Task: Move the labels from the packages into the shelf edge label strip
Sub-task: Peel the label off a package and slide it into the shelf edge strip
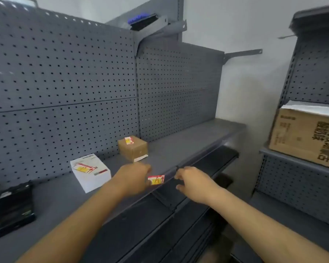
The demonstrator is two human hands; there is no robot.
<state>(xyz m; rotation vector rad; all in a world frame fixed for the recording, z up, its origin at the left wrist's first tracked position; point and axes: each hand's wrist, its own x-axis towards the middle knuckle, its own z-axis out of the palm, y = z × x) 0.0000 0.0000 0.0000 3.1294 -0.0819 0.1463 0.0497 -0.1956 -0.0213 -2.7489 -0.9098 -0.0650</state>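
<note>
A red, white and yellow label sits against the shelf edge label strip at the front of the grey shelf. My left hand touches the label's left end; the grip is blurred. My right hand hovers just right of the label, fingers curled and apart, holding nothing. A white package lies on the shelf with a label on top. Behind it stands a small brown box with a label on its top. A black package lies at the far left.
A grey pegboard back panel rises behind the shelf. Lower dark shelves lie below the strip. On the right, a second shelving unit carries a large cardboard carton. A white wall stands between the units.
</note>
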